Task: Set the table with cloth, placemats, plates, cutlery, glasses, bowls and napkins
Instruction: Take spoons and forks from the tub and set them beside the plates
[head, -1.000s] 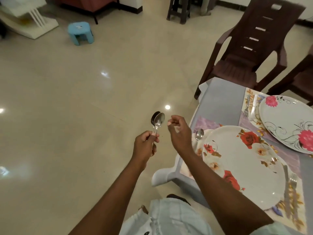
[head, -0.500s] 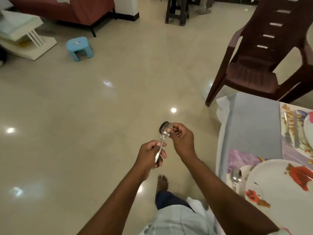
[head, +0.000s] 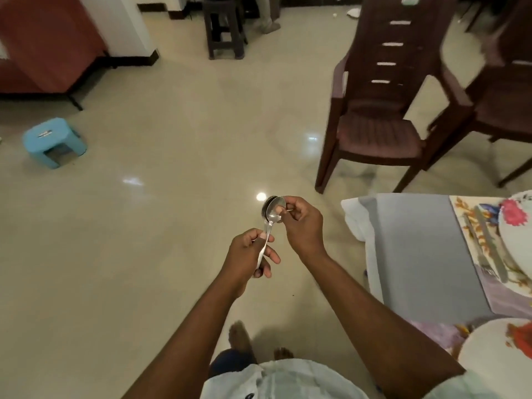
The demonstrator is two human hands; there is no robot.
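Note:
My left hand grips the handles of two stacked steel spoons, bowls pointing up, over the floor left of the table. My right hand pinches the bowl of the front spoon with curled fingers. The table at right wears a grey cloth. On it lies a floral placemat with a knife and fork beside a flowered plate. A second flowered plate sits at the lower right on another mat.
Two dark brown plastic chairs stand beyond the table. A blue footstool sits on the glossy floor at left, a dark stool at the back, and a red-brown sofa at far left. My feet show below.
My view has swung left, away from the near plate. My right hand, free a second ago, has closed onto the spoon bowl held up by my left hand.

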